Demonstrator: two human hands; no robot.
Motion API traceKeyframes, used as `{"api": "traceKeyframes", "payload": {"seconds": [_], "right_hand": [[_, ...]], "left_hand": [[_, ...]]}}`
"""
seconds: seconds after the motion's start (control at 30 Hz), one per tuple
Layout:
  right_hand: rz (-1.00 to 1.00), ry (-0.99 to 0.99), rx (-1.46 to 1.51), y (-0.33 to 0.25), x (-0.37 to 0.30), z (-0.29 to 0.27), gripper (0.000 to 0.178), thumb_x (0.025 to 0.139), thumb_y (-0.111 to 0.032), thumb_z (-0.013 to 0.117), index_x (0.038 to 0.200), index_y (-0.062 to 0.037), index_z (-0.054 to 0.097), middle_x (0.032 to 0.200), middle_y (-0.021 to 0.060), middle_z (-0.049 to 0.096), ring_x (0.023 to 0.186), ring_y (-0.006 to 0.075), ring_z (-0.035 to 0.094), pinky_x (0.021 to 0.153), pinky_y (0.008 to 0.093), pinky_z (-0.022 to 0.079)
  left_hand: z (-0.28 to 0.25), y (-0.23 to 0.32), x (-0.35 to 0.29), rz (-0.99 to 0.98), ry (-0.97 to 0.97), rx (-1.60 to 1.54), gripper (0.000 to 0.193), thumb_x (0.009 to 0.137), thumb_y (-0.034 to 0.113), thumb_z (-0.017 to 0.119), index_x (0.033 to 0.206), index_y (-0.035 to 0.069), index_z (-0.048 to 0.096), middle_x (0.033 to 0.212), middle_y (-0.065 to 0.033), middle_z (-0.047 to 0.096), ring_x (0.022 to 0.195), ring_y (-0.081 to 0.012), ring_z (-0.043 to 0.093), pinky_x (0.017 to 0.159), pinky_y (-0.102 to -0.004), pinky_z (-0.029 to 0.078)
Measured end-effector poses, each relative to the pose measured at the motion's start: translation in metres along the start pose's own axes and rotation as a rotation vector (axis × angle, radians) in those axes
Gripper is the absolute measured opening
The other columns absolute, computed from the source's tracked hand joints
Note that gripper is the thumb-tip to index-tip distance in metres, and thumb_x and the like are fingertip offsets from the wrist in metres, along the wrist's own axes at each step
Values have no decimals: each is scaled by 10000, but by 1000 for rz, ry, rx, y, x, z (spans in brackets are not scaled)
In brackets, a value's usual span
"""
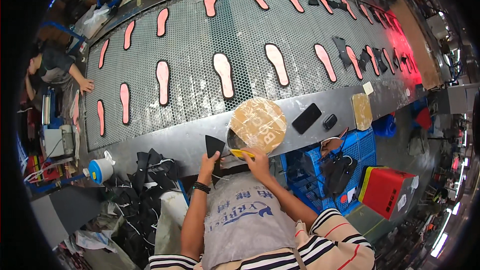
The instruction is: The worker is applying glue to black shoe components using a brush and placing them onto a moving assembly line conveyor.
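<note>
A black flat piece of material [214, 146] stands up from my left hand [208, 164], pinched between thumb and fingers. In my right hand [257, 164] is a yellow-handled tool [242, 153], perhaps a cutter; its working end is hard to make out. That hand is at the near edge of a round tape-covered cardboard disc [258, 124] on the metal ledge. Both hands are close together over my grey printed apron [240, 210]. Beyond the ledge, pink insole shapes with black borders [223, 76] lie in two rows on a mesh conveyor [190, 45].
A black phone [306, 118], a small black case [330, 121] and a tan pad [362, 111] rest on the ledge. Black scraps [150, 170] heap at left near a blue-and-white roll [101, 170]. Blue crates [320, 170] and a red box [387, 192] stand right. Another person's hand [86, 85] touches the conveyor's left end.
</note>
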State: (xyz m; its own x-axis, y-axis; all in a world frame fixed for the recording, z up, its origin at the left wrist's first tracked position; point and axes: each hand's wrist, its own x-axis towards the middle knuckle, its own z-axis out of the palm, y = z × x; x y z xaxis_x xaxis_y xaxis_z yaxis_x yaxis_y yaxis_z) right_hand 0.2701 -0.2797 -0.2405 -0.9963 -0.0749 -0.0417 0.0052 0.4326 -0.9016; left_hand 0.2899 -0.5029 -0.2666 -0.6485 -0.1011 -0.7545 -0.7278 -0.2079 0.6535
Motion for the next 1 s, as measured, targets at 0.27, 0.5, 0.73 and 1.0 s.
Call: {"api": "traceKeyframes", "payload": {"seconds": [0.27, 0.5, 0.73, 1.0], "right_hand": [[-199, -113, 51, -49, 28, -27, 200, 834, -57, 739, 1033, -48, 754, 949, 115, 727, 893, 294, 636, 823, 383, 499], [-441, -310, 0, -73, 42, -27, 202, 806, -45, 739, 1004, -78, 761, 918, 52, 703, 890, 261, 586, 787, 365, 492], [-433, -617, -8, -74, 24, -40, 188, 801, -87, 754, 988, -72, 754, 906, 59, 700, 895, 261, 586, 785, 371, 486], [-221, -19, -133, -33, -2, 17, 157, 865, -99, 718, 993, -11, 743, 928, 144, 719, 892, 320, 627, 842, 412, 471]], "left_hand": [[-39, 40, -20, -6, -411, 141, 475, 963, 81, 634, 1403, 24, 465, 918, -77, 676, 769, -169, 667, 652, -308, 571], [-57, 60, -33, -184, -598, 164, 581, 975, 37, 613, 1497, 86, 363, 992, -92, 665, 800, -157, 661, 639, -299, 576], [-80, 50, -44, -102, -448, 52, 651, 946, 25, 630, 1513, 25, 309, 1053, -111, 666, 819, -193, 691, 677, -318, 604], [-93, -36, -122, -2, -351, -653, 446, 901, -80, 594, 1333, -12, 505, 1289, -191, 600, 1248, -320, 582, 1118, -433, 444]]}}
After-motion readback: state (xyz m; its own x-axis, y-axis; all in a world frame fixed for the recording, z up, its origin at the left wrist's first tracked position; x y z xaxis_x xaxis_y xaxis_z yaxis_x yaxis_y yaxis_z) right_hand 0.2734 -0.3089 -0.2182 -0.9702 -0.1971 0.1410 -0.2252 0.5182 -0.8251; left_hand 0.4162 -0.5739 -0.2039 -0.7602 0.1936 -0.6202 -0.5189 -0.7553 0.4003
